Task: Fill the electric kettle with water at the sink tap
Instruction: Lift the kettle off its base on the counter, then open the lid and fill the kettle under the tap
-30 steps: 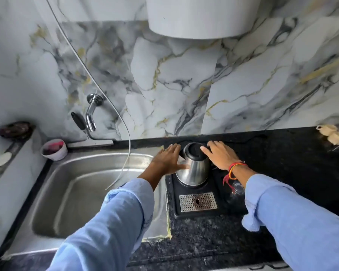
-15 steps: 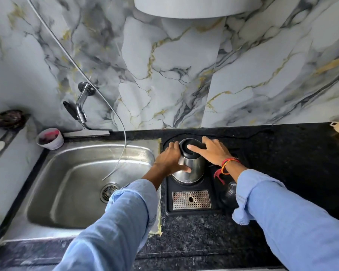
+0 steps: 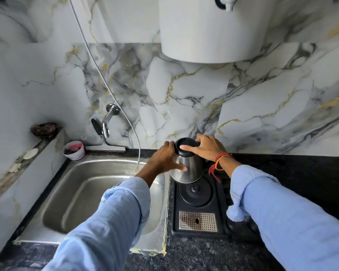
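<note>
A small steel electric kettle (image 3: 190,169) with a black lid is lifted off its round black base (image 3: 195,192) and tilts a little. My left hand (image 3: 164,159) wraps the kettle's left side, thumb across its front. From the right, my right hand (image 3: 205,147) grips the top, with the index finger lying on the lid. The steel sink (image 3: 98,192) lies to the left, and its wall tap (image 3: 107,122) with a black lever sticks out above the sink's back edge.
The base sits in a black tray with a perforated metal drain plate (image 3: 198,221) on the dark granite counter (image 3: 292,173). A thin hose (image 3: 114,94) hangs into the sink. A white cup (image 3: 73,150) stands at the sink's back left corner. A white cylinder (image 3: 213,30) hangs overhead.
Both hands closed on the kettle and raised it off the base, which now shows bare below it. The camera view tilted upward.
</note>
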Demonstrator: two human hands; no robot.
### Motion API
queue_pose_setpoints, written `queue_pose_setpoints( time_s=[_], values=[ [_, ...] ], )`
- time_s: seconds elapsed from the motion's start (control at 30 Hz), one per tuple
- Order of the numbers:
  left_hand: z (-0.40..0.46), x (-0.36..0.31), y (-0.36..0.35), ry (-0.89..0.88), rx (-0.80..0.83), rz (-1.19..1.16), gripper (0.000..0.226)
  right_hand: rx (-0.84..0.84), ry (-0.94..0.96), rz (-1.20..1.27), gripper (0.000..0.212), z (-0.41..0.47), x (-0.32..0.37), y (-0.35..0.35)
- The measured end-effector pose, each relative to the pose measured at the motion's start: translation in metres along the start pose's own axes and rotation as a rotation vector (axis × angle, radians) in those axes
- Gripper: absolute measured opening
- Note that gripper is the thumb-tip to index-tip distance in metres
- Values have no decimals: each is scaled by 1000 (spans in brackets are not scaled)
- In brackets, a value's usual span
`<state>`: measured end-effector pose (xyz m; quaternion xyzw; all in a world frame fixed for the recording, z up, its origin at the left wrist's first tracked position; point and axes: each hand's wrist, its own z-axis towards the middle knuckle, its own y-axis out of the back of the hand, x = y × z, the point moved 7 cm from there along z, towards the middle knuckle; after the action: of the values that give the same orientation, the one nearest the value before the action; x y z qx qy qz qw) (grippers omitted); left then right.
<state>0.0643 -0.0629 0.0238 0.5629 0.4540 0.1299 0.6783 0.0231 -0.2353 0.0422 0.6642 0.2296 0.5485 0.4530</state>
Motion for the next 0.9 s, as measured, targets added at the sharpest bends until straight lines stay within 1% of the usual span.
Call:
queue_pose_setpoints(
  time_s=[0.17,0.33,0.4,0.53,0.6,0.67,0.73,0.8,0.9],
  values=[
    [-3,12,49,5,-84,40,106,-6,37,-16,65,20,47,14],
    [-8,35,79,5,-128,97,101,30,45,22,56,29,84,7],
    [-10,46,85,11,-135,100,99,39,51,101,55,29,91,4],
    [-25,92,93,69,-135,48,98,106,72,294,57,28,120,-22],
    [-35,118,96,92,-122,15,100,106,19,423,60,30,131,-41],
    [-42,136,97,94,-102,-4,101,81,-29,497,58,33,138,-59],
    [-46,158,98,93,-79,-5,103,29,-32,518,52,37,152,-79],
    [-52,178,99,103,-65,54,110,-27,-43,520,44,39,163,-96],
    [-58,225,104,121,-56,192,132,-78,-63,491,42,50,188,-133]
  ],
)
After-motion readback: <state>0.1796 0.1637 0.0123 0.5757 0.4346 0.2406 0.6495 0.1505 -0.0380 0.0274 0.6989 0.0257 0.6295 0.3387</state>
